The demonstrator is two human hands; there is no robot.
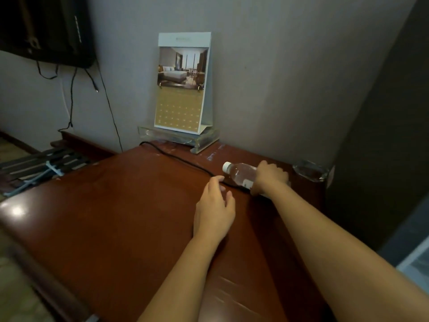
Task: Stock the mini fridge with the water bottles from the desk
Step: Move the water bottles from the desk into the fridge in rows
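1. The clear plastic water bottle (241, 174) with a white screw cap lies nearly flat at the far right of the glossy reddish-brown wooden desk (130, 205). Its long axis runs across the view, with the cap pointing left and slightly toward the wall and the base toward the desk's right edge.
2. The right hand (270, 176) grasps it from above, fingers and thumb wrapped round the lower half of the barrel and hiding the base (whether the bottle rests on the wood or is just off it cannot be told).
3. The left hand (214, 210) is palm down, left of the cap and nearer the person. Its fingers are loosely bent and hold nothing.
4. A thin black cable (181, 160) runs diagonally from the desk's back edge. It passes close by the left fingertips and goes on under the bottle.
5. Further back, a tall desk calendar (181, 89) with a hotel-room photograph stands on a clear acrylic tray (204, 140) against the grey wall (278, 77).
6. A clear glass ashtray (310, 171) sits in the far right corner, just beyond the right hand.
7. A dark upright panel (383, 135) closes off the desk's right side beside the ashtray, while the desktop stretches wide to the left and toward the person.
8. Past the left edge a dark slatted luggage rack (34, 166) sits lower, and a black wall-mounted television (46, 29) hangs above it with cords dangling.
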